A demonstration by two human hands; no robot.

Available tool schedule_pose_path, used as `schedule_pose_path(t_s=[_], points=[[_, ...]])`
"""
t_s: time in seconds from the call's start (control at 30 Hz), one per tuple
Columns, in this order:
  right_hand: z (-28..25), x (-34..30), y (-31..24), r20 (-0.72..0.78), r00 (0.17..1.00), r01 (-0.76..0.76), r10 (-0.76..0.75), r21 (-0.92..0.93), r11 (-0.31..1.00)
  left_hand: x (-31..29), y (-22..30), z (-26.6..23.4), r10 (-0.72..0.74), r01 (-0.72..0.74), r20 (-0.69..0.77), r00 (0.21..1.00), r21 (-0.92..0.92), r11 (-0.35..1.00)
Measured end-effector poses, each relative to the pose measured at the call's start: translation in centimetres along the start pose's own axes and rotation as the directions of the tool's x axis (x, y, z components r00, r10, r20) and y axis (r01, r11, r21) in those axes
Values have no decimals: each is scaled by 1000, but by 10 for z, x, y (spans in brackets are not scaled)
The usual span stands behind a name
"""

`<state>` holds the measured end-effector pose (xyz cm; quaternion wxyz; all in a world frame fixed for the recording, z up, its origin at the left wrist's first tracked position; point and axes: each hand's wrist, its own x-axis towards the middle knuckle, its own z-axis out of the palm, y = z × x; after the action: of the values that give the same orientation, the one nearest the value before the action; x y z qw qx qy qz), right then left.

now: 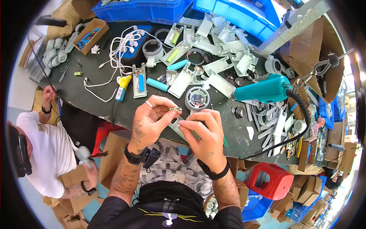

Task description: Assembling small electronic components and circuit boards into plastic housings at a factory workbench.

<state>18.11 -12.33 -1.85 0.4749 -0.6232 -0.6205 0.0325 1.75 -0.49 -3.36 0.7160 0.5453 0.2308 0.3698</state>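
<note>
Between the thumb and fingertips of my left hand (pixel 155 115) is a small brass-coloured metal clip (pixel 175 109), held just above the table's front edge. My right hand (pixel 204 131) is close beside it, thumb and forefinger pinched; whatever sits between those fingertips is too small to make out. Below and between the hands lies a pale grey plastic housing (pixel 176 128), partly covered by them. Just beyond my fingers stands a round grey housing (pixel 197 98) with a circuit board inside. Farther left are a turquoise battery cell (pixel 157 84) and an open grey casing (pixel 139 81) with a blue cell in it.
A teal cylindrical tool (pixel 261 89) with a thick black cord hangs over the table's right side. Grey casings (pixel 236 45) heap up at the back, before blue bins (pixel 141 12). White cables (pixel 122 49) tangle at left. A co-worker (pixel 45 152) sits left; a red stool (pixel 270 181) stands right.
</note>
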Motion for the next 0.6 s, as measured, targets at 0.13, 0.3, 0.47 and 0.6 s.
schedule_pose_path(t_s=[0.13, 0.3, 0.47, 0.6], points=[[-1, 0, -2, -19, 998, -54, 55, 39, 998, -2, -2, -1, 13, -13, 2, 1000, 65, 998], [1, 1, -1, -24, 998, -50, 51, 31, 998, 5, -5, -7, 189, -197, 67, 980, 146, 969], [2, 5, -2, -34, 998, -53, 53, 15, 998, 4, 4, -4, 68, -69, 15, 998, 31, 997], [13, 12, -5, -102, 994, 18, -25, -75, 997, 4, 5, -7, 61, -62, 31, 998, 60, 996]])
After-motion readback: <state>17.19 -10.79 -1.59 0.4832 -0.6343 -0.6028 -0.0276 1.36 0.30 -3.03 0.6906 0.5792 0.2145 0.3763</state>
